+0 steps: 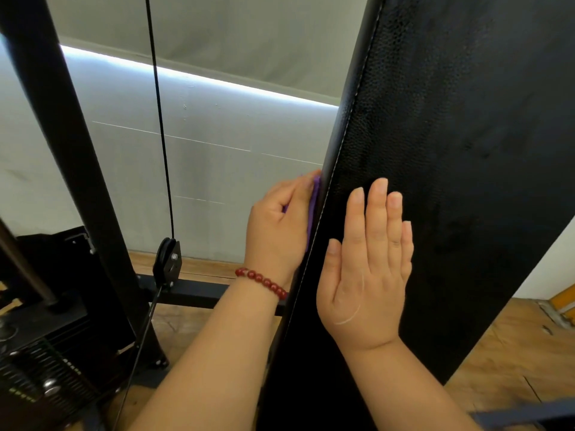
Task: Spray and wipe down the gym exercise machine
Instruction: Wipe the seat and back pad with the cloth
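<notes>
Now the left hand (pixel 280 225), with a red bead bracelet (pixel 264 283) on its wrist, grips a purple cloth (pixel 313 206) and presses it against the narrow side edge of the black padded board (pixel 451 150) of the machine, which stands tilted. The right hand (pixel 367 269) lies open and flat on the front face of this board, fingers straight and pointing up. Behind the left hand, a thin cable (pixel 160 119) goes down to a pulley (pixel 168 262) near the wooden floor (pixel 513 353).

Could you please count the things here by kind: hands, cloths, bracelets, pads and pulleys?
Hands: 2, the left hand and the right hand
Cloth: 1
Bracelet: 1
Pad: 1
Pulley: 1
Total: 6
</notes>
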`<move>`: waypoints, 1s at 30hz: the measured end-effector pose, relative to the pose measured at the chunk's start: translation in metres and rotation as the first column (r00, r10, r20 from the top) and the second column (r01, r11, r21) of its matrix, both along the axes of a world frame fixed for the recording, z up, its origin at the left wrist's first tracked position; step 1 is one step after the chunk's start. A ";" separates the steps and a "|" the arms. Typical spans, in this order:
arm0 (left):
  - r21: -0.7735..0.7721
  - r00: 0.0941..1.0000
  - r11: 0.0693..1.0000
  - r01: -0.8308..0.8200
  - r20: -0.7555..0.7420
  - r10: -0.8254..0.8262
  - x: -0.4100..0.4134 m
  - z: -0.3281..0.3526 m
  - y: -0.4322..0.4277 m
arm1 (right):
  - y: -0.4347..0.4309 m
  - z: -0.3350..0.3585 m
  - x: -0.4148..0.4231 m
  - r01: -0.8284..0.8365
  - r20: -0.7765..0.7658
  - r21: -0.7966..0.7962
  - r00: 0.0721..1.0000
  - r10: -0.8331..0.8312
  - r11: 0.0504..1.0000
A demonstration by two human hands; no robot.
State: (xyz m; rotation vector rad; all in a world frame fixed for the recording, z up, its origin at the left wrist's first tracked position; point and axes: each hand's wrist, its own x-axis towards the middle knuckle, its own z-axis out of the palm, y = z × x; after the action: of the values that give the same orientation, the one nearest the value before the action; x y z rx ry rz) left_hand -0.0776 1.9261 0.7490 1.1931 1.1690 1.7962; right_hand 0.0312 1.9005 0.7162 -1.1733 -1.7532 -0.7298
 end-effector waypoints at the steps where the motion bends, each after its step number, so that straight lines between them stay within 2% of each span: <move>1: -0.028 1.000 0.999 0.028 0.000 -0.028 0.000 -0.006 -0.002 | -0.001 -0.004 0.001 0.001 0.006 -0.001 1.000 -0.001 1.000; 4: -0.089 0.997 0.993 0.071 -0.020 -0.073 -0.002 -0.032 -0.015 | 0.000 -0.010 -0.001 0.019 0.004 0.021 1.000 -0.020 1.000; 7: -0.084 0.999 0.995 0.051 -0.012 -0.053 -0.002 -0.035 -0.020 | 0.001 -0.011 -0.002 0.027 -0.004 0.034 1.000 -0.027 0.999; 14: 0.190 0.986 0.969 -0.160 -0.026 0.168 0.008 0.013 -0.013 | 0.001 -0.012 0.001 0.012 0.014 0.039 1.000 -0.012 0.999; 21: 0.191 0.969 0.971 -0.141 -0.175 0.175 0.006 -0.030 -0.026 | 0.002 -0.013 0.001 0.019 0.002 0.055 1.000 -0.019 0.998; 24: 0.183 0.968 0.970 -0.158 -0.163 0.189 0.005 -0.018 -0.023 | 0.002 -0.013 0.000 0.025 -0.001 0.056 1.000 -0.025 0.998; 27: 0.227 0.974 0.956 -0.187 -0.083 0.210 0.008 0.006 -0.012 | 0.002 -0.013 0.000 0.020 0.005 0.059 1.000 -0.021 0.998; 30: 0.266 0.967 0.947 -0.179 -0.132 0.219 0.011 -0.003 -0.015 | 0.002 -0.013 0.001 0.007 0.005 0.059 1.000 -0.007 0.998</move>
State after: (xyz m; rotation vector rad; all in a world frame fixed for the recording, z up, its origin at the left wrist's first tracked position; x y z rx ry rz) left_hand -0.0667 1.9115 0.7465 1.4313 1.2149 2.0827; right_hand 0.0325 1.9021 0.7035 -1.1394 -1.7210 -0.7846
